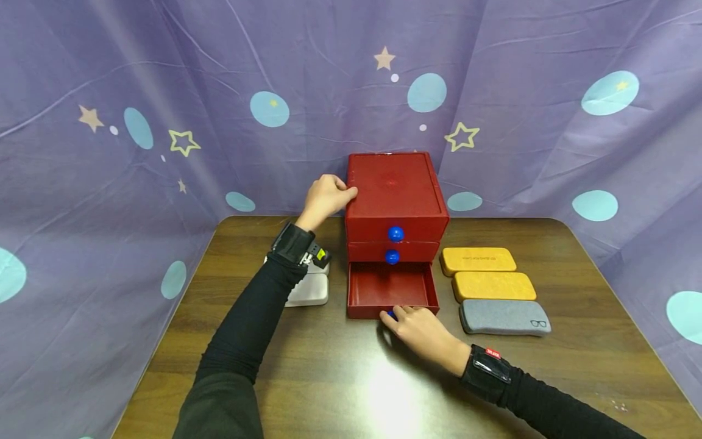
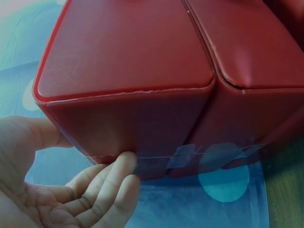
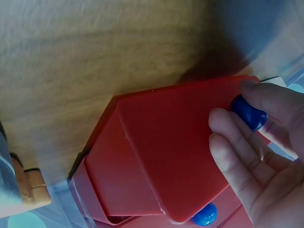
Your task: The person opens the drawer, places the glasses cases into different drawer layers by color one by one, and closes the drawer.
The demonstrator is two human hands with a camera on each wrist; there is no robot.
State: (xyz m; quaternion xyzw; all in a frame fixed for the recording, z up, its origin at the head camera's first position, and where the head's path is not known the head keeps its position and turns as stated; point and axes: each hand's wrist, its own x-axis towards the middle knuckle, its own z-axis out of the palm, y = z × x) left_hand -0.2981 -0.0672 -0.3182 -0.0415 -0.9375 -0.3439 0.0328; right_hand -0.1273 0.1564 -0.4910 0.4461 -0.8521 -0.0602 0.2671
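A red drawer cabinet [image 1: 390, 189] with blue knobs stands at the back of the table. Its bottom drawer [image 1: 392, 283] is pulled out, and its inside shows no contents. My left hand [image 1: 327, 196] grips the cabinet's upper left edge, the thumb near the top. In the left wrist view its curled fingers [image 2: 111, 185] lie against a red face with clear tape. Low at the front, my right hand [image 1: 419, 329] pinches the bottom drawer's blue knob [image 3: 249, 113] between thumb and fingers. Two more blue knobs, an upper one [image 1: 395, 234] and a middle one [image 1: 392, 256], are on drawers that stand closed.
Right of the cabinet lie two yellow cases, a rear one [image 1: 478, 260] and a front one [image 1: 495, 286], and a grey glasses case [image 1: 506, 317]. White cases [image 1: 308, 291] lie to the left, partly behind my left forearm. A purple curtain [image 1: 329, 73] hangs behind the wooden table [image 1: 329, 378].
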